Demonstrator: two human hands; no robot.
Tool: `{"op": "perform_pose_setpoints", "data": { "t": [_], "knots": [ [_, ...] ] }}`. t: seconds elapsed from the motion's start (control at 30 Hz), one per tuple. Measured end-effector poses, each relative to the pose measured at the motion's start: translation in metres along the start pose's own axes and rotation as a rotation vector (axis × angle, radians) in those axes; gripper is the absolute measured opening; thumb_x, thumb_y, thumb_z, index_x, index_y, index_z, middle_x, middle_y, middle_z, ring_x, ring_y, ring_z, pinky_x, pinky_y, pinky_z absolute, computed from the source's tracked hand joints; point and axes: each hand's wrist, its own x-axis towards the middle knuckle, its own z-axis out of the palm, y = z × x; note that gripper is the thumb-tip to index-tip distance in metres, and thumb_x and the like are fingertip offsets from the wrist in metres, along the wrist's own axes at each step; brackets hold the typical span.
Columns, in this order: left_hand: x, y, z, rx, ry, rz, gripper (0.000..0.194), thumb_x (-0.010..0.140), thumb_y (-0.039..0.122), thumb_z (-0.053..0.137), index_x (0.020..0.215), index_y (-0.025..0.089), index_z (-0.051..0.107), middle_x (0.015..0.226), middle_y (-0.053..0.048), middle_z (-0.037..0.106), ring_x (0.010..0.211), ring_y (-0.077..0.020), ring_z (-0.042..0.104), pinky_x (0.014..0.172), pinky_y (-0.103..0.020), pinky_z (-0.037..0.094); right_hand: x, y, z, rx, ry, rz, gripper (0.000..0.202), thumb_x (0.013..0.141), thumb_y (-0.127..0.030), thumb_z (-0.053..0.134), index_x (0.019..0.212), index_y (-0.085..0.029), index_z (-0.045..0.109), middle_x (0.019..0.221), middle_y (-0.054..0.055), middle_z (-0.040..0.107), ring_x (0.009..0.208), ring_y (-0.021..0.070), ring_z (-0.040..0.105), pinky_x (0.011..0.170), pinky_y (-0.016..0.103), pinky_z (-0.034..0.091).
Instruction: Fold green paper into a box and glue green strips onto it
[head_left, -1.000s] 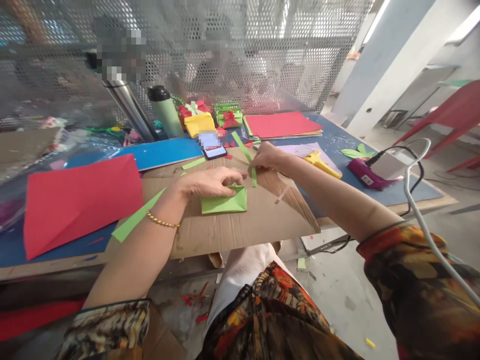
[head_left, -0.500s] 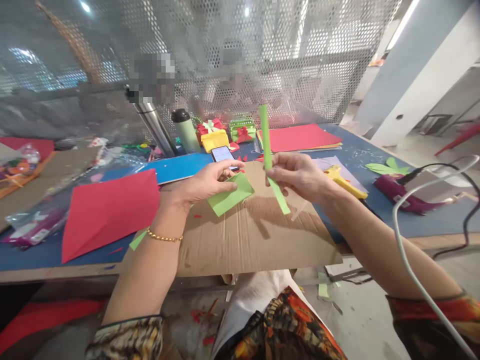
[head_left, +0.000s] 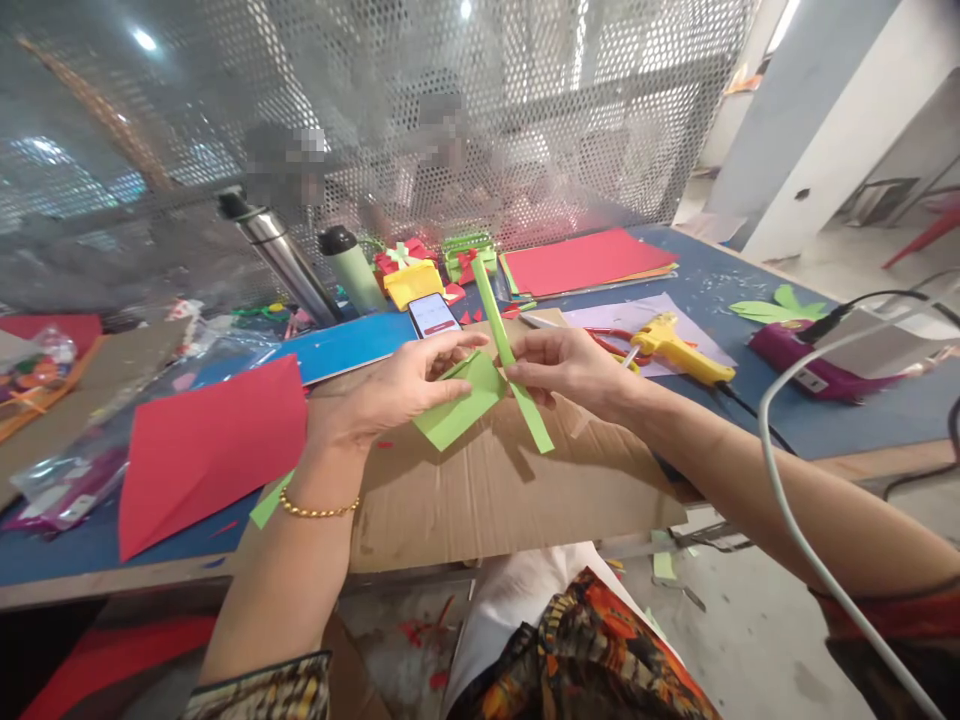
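Note:
My left hand [head_left: 401, 385] holds a folded green paper piece [head_left: 459, 405] above the brown cardboard sheet [head_left: 480, 490]. My right hand [head_left: 566, 368] pinches a long green paper strip [head_left: 510, 365] that slants from upper left to lower right, its middle right beside the folded piece. Both hands are close together over the cardboard. A gold bracelet sits on my left wrist.
A red paper sheet [head_left: 206, 450] lies at left, a phone [head_left: 433, 315] and blue card [head_left: 337, 345] behind the cardboard. A yellow glue gun [head_left: 679, 350], scissors, purple device [head_left: 814, 370] and white cable [head_left: 810, 530] are at right. Bottles and small gift boxes [head_left: 409, 275] stand by the mesh screen.
Both hands lifted their green papers off the cardboard. The strip first stood upright, then my right hand brought it down and left against the folded piece.

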Motion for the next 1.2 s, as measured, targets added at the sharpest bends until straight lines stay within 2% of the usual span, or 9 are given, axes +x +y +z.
{"op": "perform_pose_setpoints", "data": {
  "t": [0.07, 0.2, 0.37, 0.53, 0.7, 0.83, 0.93, 1.03, 1.2],
  "knots": [
    [-0.001, 0.002, 0.001, -0.003, 0.011, 0.000, 0.058, 0.082, 0.027, 0.075, 0.139, 0.021, 0.065, 0.143, -0.012, 0.066, 0.130, -0.0280, 0.060, 0.107, -0.045, 0.050, -0.001, -0.003, 0.001, 0.014, 0.038, -0.028, 0.025, 0.079, -0.037, 0.079, 0.077, -0.016, 0.065, 0.059, -0.004, 0.059, 0.048, 0.0059, 0.051, 0.043, 0.020, 0.041],
    [-0.003, 0.005, 0.004, -0.026, 0.043, -0.008, 0.058, 0.083, 0.024, 0.073, 0.140, 0.019, 0.064, 0.145, -0.011, 0.065, 0.127, -0.0265, 0.062, 0.106, -0.043, 0.050, -0.002, -0.006, 0.001, -0.004, 0.032, -0.028, 0.024, 0.079, -0.036, 0.078, 0.076, -0.015, 0.067, 0.062, -0.003, 0.062, 0.048, 0.0059, 0.051, 0.042, 0.020, 0.040],
    [-0.003, 0.001, 0.006, 0.044, 0.058, 0.001, 0.059, 0.084, 0.025, 0.073, 0.141, 0.018, 0.064, 0.136, -0.011, 0.070, 0.120, -0.0269, 0.065, 0.101, -0.043, 0.052, 0.000, -0.004, -0.001, -0.016, 0.032, 0.013, 0.026, 0.077, -0.038, 0.080, 0.079, -0.014, 0.071, 0.065, -0.001, 0.064, 0.048, 0.0057, 0.051, 0.043, 0.020, 0.040],
    [0.000, -0.002, 0.008, 0.075, 0.076, 0.055, 0.055, 0.084, 0.022, 0.070, 0.139, 0.019, 0.066, 0.144, -0.011, 0.066, 0.128, -0.0276, 0.063, 0.111, -0.046, 0.049, 0.001, -0.002, -0.003, 0.001, 0.011, 0.079, 0.031, 0.072, -0.041, 0.084, 0.077, -0.013, 0.072, 0.063, -0.001, 0.063, 0.048, 0.0056, 0.049, 0.043, 0.020, 0.040],
    [0.002, 0.002, 0.014, 0.077, 0.096, 0.054, 0.050, 0.084, 0.018, 0.066, 0.134, 0.016, 0.068, 0.137, -0.009, 0.070, 0.127, -0.0265, 0.064, 0.113, -0.044, 0.049, 0.001, 0.000, -0.003, 0.010, 0.020, 0.121, 0.025, 0.075, -0.035, 0.081, 0.071, -0.014, 0.067, 0.058, -0.003, 0.060, 0.045, 0.0050, 0.049, 0.042, 0.019, 0.040],
    [0.003, 0.003, 0.019, 0.105, 0.127, 0.069, 0.044, 0.083, 0.017, 0.066, 0.127, 0.016, 0.070, 0.128, -0.008, 0.073, 0.121, -0.0252, 0.066, 0.106, -0.040, 0.052, 0.003, 0.002, -0.004, 0.003, 0.016, 0.113, 0.023, 0.072, -0.033, 0.081, 0.073, -0.014, 0.067, 0.057, -0.005, 0.058, 0.043, 0.0043, 0.047, 0.041, 0.019, 0.039],
    [0.003, 0.003, 0.021, 0.130, 0.159, 0.087, 0.041, 0.084, 0.017, 0.065, 0.125, 0.017, 0.067, 0.112, -0.006, 0.075, 0.102, -0.0212, 0.069, 0.089, -0.035, 0.054, 0.003, 0.003, -0.005, -0.023, 0.017, 0.113, 0.024, 0.072, -0.034, 0.082, 0.074, -0.015, 0.068, 0.057, -0.005, 0.059, 0.045, 0.0047, 0.048, 0.041, 0.019, 0.039],
    [0.003, 0.003, 0.023, 0.162, 0.180, 0.085, 0.033, 0.083, 0.016, 0.066, 0.116, 0.017, 0.065, 0.093, -0.003, 0.071, 0.085, -0.0176, 0.065, 0.073, -0.031, 0.049, 0.003, 0.004, -0.004, -0.044, 0.022, 0.102, 0.026, 0.072, -0.037, 0.081, 0.073, -0.015, 0.068, 0.058, -0.005, 0.059, 0.046, 0.0055, 0.049, 0.042, 0.020, 0.037],
    [0.004, 0.000, 0.025, 0.155, 0.183, 0.099, 0.027, 0.084, 0.016, 0.066, 0.111, 0.019, 0.063, 0.083, 0.000, 0.066, 0.077, -0.0160, 0.061, 0.066, -0.029, 0.044, 0.004, 0.002, -0.004, -0.066, 0.027, 0.051, 0.027, 0.071, -0.039, 0.081, 0.070, -0.015, 0.068, 0.057, -0.006, 0.055, 0.048, 0.0053, 0.045, 0.044, 0.022, 0.034]
  ]
}}
